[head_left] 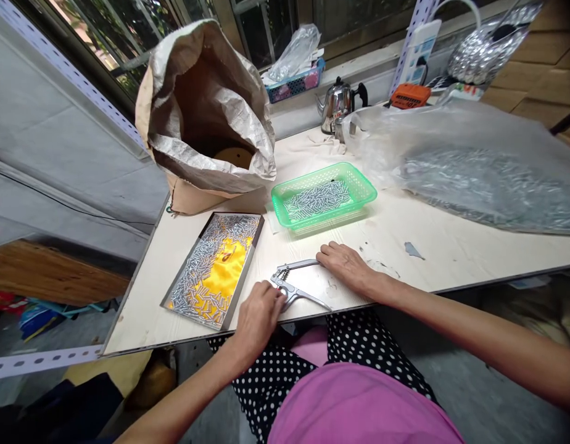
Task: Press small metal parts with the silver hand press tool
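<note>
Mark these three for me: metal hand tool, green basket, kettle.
Metal hand tool (pixel 303 264): head view, on its long upper bar.
Green basket (pixel 309 180): head view, on its perforated back wall.
Kettle (pixel 336 102): head view, on its shiny body.

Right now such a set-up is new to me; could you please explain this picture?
There is no machine, only a person's bare left hand and right hand. The picture comes from a head-worn camera looking forward and down. On the pale table lie a shallow tray and a green plastic basket, both with small silvery metal pieces; an open sack stands behind the tray. The left hand is at the spring end of the metal pliers; the right hand is at the upper lever's tip. The exact grip is hidden.
</note>
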`<state>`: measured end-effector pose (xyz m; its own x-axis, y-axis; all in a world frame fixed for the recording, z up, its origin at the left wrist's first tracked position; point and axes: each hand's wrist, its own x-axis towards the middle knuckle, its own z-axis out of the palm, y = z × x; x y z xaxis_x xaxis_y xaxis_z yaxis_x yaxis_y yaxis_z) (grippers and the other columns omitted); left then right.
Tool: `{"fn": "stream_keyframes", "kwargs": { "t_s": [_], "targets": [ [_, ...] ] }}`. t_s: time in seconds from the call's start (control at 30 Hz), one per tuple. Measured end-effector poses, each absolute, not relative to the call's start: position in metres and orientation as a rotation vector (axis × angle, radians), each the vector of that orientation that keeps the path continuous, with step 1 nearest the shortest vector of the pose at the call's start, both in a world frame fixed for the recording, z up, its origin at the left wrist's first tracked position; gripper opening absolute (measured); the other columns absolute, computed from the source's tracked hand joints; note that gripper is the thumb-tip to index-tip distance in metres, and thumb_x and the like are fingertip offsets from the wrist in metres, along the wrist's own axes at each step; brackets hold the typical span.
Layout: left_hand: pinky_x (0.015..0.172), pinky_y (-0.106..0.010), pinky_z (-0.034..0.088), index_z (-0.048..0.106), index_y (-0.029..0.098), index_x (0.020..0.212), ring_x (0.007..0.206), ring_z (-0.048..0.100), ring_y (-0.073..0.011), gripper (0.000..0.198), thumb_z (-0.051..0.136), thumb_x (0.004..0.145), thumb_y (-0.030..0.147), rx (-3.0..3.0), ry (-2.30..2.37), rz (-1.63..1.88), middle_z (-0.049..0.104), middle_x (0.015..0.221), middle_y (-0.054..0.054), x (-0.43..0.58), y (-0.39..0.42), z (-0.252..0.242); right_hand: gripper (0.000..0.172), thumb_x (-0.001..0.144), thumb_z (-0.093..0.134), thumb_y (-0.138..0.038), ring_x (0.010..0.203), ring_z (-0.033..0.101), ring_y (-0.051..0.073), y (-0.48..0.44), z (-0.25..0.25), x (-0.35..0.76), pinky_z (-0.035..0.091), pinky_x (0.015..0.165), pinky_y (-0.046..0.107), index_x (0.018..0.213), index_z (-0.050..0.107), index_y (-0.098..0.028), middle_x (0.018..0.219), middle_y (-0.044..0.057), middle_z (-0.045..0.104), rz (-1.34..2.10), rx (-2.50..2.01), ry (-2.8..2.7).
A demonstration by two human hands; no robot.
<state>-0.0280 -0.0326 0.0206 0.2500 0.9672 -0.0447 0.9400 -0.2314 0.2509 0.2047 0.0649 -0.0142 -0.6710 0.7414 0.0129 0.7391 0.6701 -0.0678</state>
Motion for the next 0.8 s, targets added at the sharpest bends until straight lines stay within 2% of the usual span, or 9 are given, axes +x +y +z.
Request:
{"fn": "stream_keyframes", "kwargs": {
  "t_s": [0.07, 0.17, 0.27, 0.43, 0.53, 0.67, 0.8],
  "targets": [
    [0.094, -0.04, 0.05, 0.065, 0.016, 0.108, 0.112, 0.059, -0.0264, 0.029, 0.047, 0.097, 0.036, 2.459, 1.574, 0.22, 0.065, 0.116, -0.011, -0.012, -0.044, 0.01, 0.017, 0.095, 0.046, -0.012, 0.091, 0.053, 0.022, 0.066, -0.013, 0.205, 0.037, 0.073, 0.032, 0.093, 0.063, -0.017, 0.101, 0.009, 0.063, 0.107, -1.259, -2.837],
    [0.108, -0.049, 0.042, 0.05, 0.015, 0.134, 0.135, 0.042, -0.0334, 0.052, 0.056, 0.092, 0.045, 2.588, 1.348, 0.278, 0.053, 0.14, -0.014, 0.01, -0.052, -0.009, 0.017, 0.095, 0.047, -0.014, 0.091, 0.052, 0.021, 0.072, -0.014, 0.207, 0.035, 0.072, 0.031, 0.094, 0.064, -0.017, 0.101, 0.009, 0.064, 0.133, -1.272, -2.845],
    [0.113, -0.051, 0.037, 0.04, 0.015, 0.142, 0.142, 0.033, -0.0337, 0.061, 0.054, 0.092, 0.048, 2.572, 1.307, 0.328, 0.047, 0.147, -0.014, 0.028, -0.05, -0.023, 0.017, 0.095, 0.048, -0.017, 0.092, 0.052, 0.022, 0.084, -0.014, 0.21, 0.035, 0.072, 0.03, 0.095, 0.065, -0.016, 0.099, 0.009, 0.064, 0.142, -1.308, -2.823],
    [0.115, -0.057, 0.031, 0.037, 0.01, 0.143, 0.143, 0.03, -0.0355, 0.071, 0.057, 0.089, 0.052, 2.498, 1.374, 0.41, 0.044, 0.148, -0.019, 0.049, -0.049, -0.031, 0.018, 0.095, 0.049, -0.017, 0.096, 0.053, 0.023, 0.083, -0.001, 0.195, 0.036, 0.075, 0.032, 0.098, 0.066, -0.013, 0.103, 0.012, 0.064, 0.1, -1.35, -2.763],
    [0.113, -0.058, 0.033, 0.041, 0.007, 0.139, 0.14, 0.035, -0.0373, 0.071, 0.062, 0.087, 0.05, 2.47, 1.425, 0.483, 0.046, 0.145, -0.022, 0.056, -0.053, -0.037, 0.02, 0.095, 0.053, -0.025, 0.094, 0.057, 0.022, 0.067, 0.015, 0.166, 0.038, 0.076, 0.03, 0.094, 0.069, -0.014, 0.102, 0.011, 0.066, 0.255, -1.213, -2.835],
    [0.102, -0.05, 0.047, 0.06, 0.01, 0.118, 0.119, 0.058, -0.0332, 0.041, 0.057, 0.092, 0.041, 2.439, 1.432, 0.555, 0.065, 0.12, -0.018, 0.056, -0.052, -0.051, 0.022, 0.09, 0.06, -0.031, 0.083, 0.063, 0.023, 0.048, 0.021, 0.122, 0.041, 0.07, 0.031, 0.094, 0.072, -0.012, 0.092, 0.014, 0.07, 0.395, -1.241, -2.952],
    [0.092, -0.045, 0.052, 0.06, 0.01, 0.119, 0.104, 0.064, -0.0294, 0.039, 0.051, 0.095, 0.039, 2.483, 1.385, 0.639, 0.069, 0.11, -0.015, 0.053, -0.056, -0.051, 0.018, 0.085, 0.066, -0.028, 0.086, 0.064, 0.028, 0.04, 0.015, 0.098, 0.04, 0.078, 0.038, 0.094, 0.073, -0.014, 0.086, 0.015, 0.071, 0.334, -1.169, -2.99]
  ]
}}
